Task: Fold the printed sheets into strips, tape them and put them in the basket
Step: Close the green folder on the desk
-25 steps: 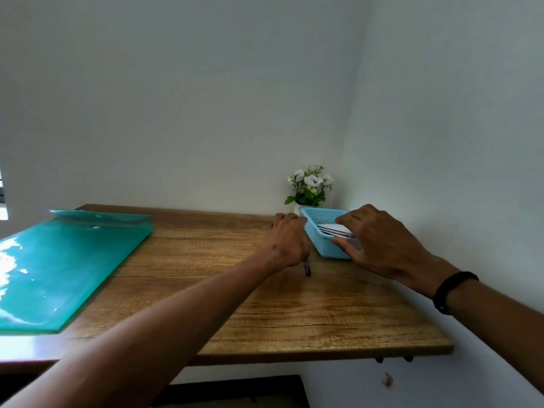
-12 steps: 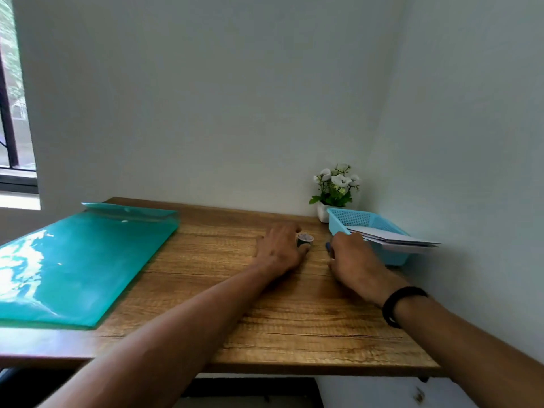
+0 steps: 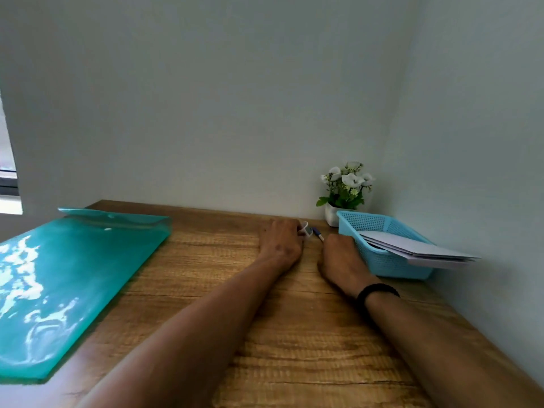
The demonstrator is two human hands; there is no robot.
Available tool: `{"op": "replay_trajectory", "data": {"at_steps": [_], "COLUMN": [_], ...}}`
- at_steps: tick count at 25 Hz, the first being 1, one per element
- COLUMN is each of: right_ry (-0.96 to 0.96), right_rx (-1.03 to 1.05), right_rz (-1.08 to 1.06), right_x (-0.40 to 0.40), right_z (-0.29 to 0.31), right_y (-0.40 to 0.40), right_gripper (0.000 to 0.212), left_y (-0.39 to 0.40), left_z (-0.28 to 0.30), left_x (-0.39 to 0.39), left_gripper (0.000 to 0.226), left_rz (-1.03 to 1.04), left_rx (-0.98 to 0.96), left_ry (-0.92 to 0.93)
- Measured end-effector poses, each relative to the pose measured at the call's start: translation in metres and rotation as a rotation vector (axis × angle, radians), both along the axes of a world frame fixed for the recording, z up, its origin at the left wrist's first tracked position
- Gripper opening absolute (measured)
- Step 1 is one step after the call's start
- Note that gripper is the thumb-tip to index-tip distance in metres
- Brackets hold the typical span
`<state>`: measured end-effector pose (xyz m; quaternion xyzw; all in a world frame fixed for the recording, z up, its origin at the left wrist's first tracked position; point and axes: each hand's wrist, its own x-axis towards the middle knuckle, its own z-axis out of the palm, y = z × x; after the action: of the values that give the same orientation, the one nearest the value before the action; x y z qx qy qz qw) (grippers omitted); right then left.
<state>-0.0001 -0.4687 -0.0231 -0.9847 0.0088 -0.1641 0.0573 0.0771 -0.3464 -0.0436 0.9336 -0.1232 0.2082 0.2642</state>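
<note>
The folded strips [image 3: 418,248] lie in the basket [image 3: 379,262] just right of the right hand [image 3: 341,257], long axis running rightward over its rim; both hands' fingers curl downward, grip unclear.

Wooden desk [image 3: 294,334] in pale-walled corner [image 3: 403,113], daylit window [image 3: 7,172] at left
</note>
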Motion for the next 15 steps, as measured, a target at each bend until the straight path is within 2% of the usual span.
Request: {"op": "replay_trajectory", "data": {"at_steps": [5,7,11,13,15], "right_ry": [-0.018,-0.003,0.024,0.051,0.056], "right_rx": [-0.124,-0.158,-0.108,-0.092,0.008], "right_rz": [0.085,0.133,0.114,0.087,0.042], "right_x": [0.035,0.053,0.106,0.120,0.114], "right_z": [0.003,-0.002,-0.023,-0.030,-0.025], "right_y": [0.003,0.003,-0.007,-0.011,-0.007], "right_gripper": [0.034,0.039,0.055,0.051,0.033], "left_y": [-0.010,-0.012,-0.018,-0.020,-0.022], "left_z": [-0.004,-0.004,-0.002,-0.001,0.000], "left_x": [0.052,0.072,0.100,0.109,0.116], "left_gripper": [0.038,0.035,0.031,0.032,0.033], "left_rz": [0.001,-0.015,-0.041,-0.082,-0.105], "left_rx": [0.074,0.096,0.093,0.074,0.059], "left_ry": [0.008,0.009,0.014,0.005,0.002]}}
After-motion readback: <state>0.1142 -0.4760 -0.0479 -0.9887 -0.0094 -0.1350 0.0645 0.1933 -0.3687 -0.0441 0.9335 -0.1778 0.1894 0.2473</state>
